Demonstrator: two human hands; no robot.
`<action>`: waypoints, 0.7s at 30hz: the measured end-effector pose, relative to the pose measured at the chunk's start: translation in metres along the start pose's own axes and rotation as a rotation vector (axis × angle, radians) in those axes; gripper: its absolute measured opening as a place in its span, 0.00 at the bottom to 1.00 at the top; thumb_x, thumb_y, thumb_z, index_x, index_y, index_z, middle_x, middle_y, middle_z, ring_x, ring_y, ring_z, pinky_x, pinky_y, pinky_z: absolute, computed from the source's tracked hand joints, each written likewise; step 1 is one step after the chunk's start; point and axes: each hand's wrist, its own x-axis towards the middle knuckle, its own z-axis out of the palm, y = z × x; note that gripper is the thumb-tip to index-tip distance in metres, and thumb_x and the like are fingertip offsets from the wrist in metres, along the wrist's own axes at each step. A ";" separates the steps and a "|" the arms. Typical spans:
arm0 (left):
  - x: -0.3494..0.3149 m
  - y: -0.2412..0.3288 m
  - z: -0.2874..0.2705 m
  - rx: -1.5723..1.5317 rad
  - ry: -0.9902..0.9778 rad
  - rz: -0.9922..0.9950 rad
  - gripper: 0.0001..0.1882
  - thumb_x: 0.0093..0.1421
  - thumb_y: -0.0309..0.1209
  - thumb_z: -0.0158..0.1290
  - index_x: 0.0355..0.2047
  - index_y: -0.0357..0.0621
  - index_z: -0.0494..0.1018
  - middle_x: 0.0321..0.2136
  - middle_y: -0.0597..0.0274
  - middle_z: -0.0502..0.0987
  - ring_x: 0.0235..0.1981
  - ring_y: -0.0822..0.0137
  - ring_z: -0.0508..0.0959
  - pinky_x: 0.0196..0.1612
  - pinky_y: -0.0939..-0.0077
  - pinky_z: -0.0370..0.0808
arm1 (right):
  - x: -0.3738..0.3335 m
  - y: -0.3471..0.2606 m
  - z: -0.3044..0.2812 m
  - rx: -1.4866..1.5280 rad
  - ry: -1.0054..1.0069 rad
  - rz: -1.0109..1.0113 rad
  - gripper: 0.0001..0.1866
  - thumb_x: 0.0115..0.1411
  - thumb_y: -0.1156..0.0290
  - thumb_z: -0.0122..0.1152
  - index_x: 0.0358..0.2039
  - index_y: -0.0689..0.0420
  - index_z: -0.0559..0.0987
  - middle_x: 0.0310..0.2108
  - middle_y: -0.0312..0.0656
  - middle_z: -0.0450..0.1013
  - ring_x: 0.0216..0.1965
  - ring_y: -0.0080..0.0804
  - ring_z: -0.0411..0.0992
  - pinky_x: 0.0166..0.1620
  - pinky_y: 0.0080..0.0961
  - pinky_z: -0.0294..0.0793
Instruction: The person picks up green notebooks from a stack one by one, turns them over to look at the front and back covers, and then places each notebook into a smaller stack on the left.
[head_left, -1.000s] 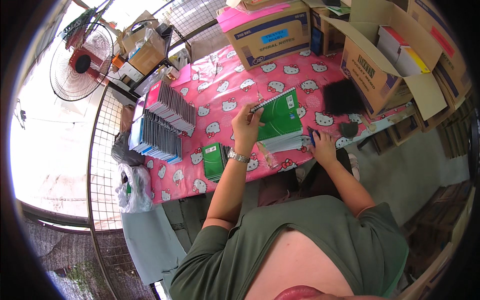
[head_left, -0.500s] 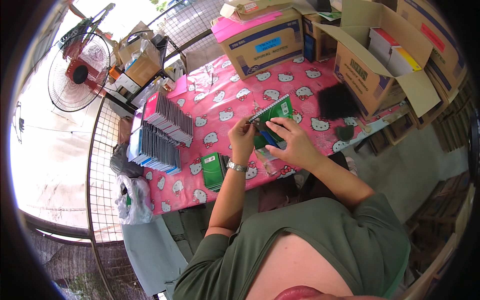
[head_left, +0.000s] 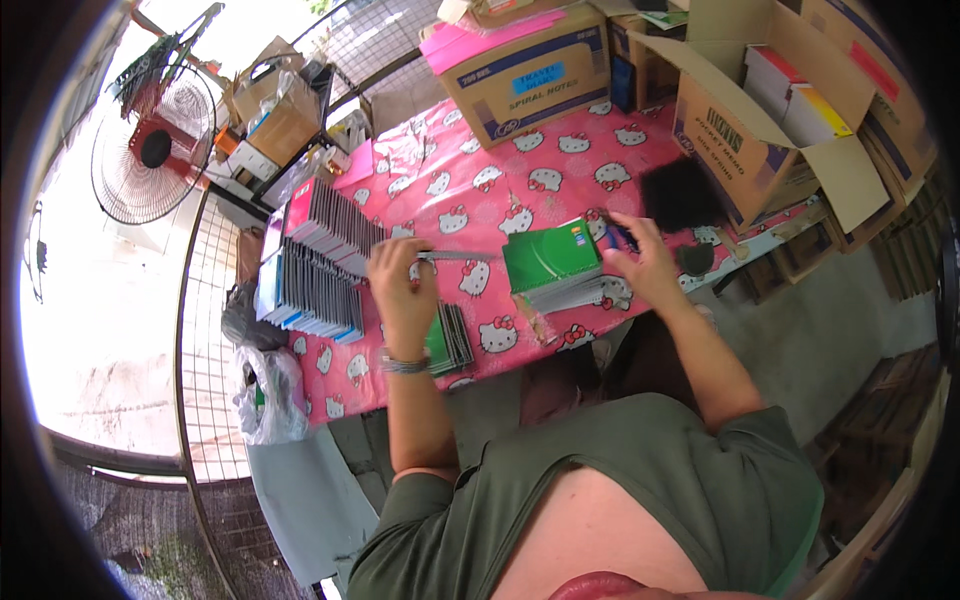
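My left hand (head_left: pixel 402 295), with a metal watch at the wrist, is closed on a thin grey item that looks like a spiral notebook (head_left: pixel 462 256) seen edge-on; blur hides its details. Beneath that hand, a short pile of green spiral notebooks (head_left: pixel 452 340) lies near the table's front edge, partly covered by the wrist. A taller stack of green notebooks (head_left: pixel 552 252) stands to the right, between my hands. Just beyond its right side, my right hand (head_left: pixel 645 262) is closed round a small tool with blue handles (head_left: pixel 622 237), whose working end is not clear.
Stacked spiral notebooks (head_left: pixel 312 290), red and blue, stand at the left of the pink patterned table (head_left: pixel 455 190). A closed carton (head_left: pixel 530 85) sits at the back; an open carton (head_left: pixel 735 150) holds more books at the right. A fan (head_left: pixel 155 148) stands far left.
My left hand has moved left and nearer with the thin item, away from my right hand. My right hand has shifted right with the blue-handled tool. The green stack now shows uncovered.
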 end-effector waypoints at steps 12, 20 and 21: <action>-0.107 -0.159 0.061 0.276 -0.954 -0.464 0.28 0.53 0.33 0.55 0.57 0.54 0.70 0.56 0.54 0.72 0.60 0.48 0.69 0.59 0.51 0.69 | 0.070 0.157 0.033 -0.791 -0.066 0.302 0.20 0.55 0.61 0.64 0.43 0.59 0.77 0.46 0.49 0.70 0.54 0.47 0.70 0.51 0.44 0.77; -0.051 -0.058 0.063 0.169 -0.522 -0.220 0.22 0.53 0.32 0.59 0.50 0.47 0.74 0.51 0.56 0.75 0.55 0.51 0.72 0.54 0.58 0.73 | 0.093 0.213 0.033 -0.900 -0.113 0.468 0.13 0.61 0.70 0.53 0.45 0.58 0.76 0.44 0.52 0.74 0.44 0.52 0.77 0.45 0.41 0.81; -0.039 -0.019 0.070 0.003 -0.364 -0.092 0.20 0.53 0.32 0.61 0.48 0.46 0.75 0.50 0.56 0.76 0.53 0.52 0.73 0.52 0.60 0.73 | 0.096 0.205 0.031 -0.842 -0.098 0.529 0.13 0.60 0.71 0.54 0.45 0.58 0.75 0.45 0.52 0.73 0.45 0.52 0.77 0.45 0.42 0.80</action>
